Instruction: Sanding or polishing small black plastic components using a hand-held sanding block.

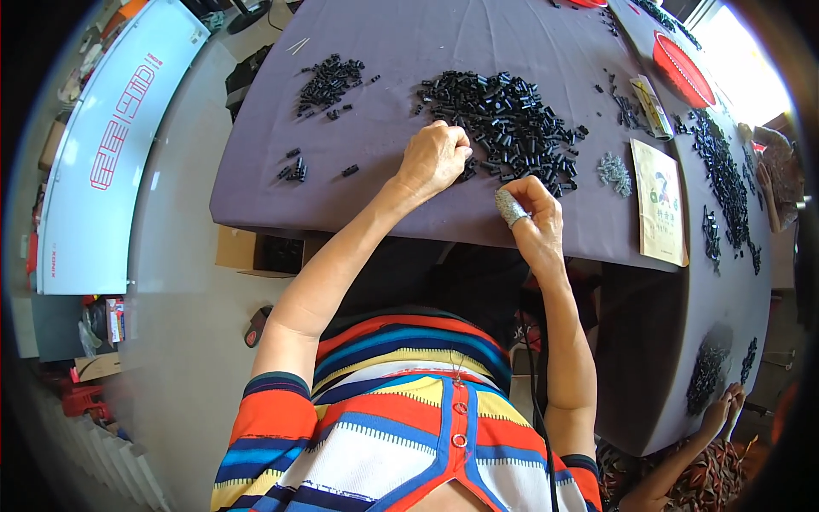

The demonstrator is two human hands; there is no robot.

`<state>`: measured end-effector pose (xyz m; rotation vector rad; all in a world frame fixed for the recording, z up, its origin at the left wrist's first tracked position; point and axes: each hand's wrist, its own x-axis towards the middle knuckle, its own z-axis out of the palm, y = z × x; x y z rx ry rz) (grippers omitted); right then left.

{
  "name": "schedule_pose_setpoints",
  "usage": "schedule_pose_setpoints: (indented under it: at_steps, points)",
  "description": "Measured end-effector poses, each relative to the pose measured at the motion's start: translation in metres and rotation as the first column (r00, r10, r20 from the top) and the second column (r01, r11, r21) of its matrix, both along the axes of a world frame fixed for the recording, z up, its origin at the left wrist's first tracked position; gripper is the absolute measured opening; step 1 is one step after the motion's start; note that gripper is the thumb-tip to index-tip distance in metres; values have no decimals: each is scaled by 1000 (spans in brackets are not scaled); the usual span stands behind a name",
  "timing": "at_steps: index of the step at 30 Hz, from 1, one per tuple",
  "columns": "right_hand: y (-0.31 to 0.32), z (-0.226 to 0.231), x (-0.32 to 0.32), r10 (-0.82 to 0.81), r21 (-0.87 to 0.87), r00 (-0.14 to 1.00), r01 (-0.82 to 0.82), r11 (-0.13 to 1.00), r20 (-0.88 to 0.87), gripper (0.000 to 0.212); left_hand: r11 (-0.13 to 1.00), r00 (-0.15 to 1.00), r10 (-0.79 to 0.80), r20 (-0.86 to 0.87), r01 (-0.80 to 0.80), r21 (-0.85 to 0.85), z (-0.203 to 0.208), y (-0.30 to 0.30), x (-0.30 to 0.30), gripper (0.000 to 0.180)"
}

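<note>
A large pile of small black cylindrical plastic pieces (503, 115) lies on the purple-grey cloth of the table (375, 26). My left hand (435, 156) is at the pile's near left edge, its fingers curled together and hiding whatever they may hold. At the near edge of the pile is my right hand (537, 218), thumb and fingers bent into a pinch. A grey wrap (510, 207) covers the thumb. What is between these fingers cannot be made out. The two hands are apart from each other.
A smaller black heap (328, 84) and several loose pieces (295, 171) lie leftward. To the right are small greyish pieces (614, 173), a tan paper packet (659, 203) and a red basket (682, 70). Co-workers' hands (723, 411) are at another table with black heaps (725, 179).
</note>
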<state>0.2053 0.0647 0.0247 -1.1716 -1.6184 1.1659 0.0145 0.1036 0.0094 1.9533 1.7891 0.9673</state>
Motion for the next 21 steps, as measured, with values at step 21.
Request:
schedule_pose_setpoints:
  at_steps: [21]
  points:
    - [-4, -8, -18, 103, 336, 968, -178, 925, 228, 22, 989, 998, -1, 66, -9, 145, -4, -31, -12, 14]
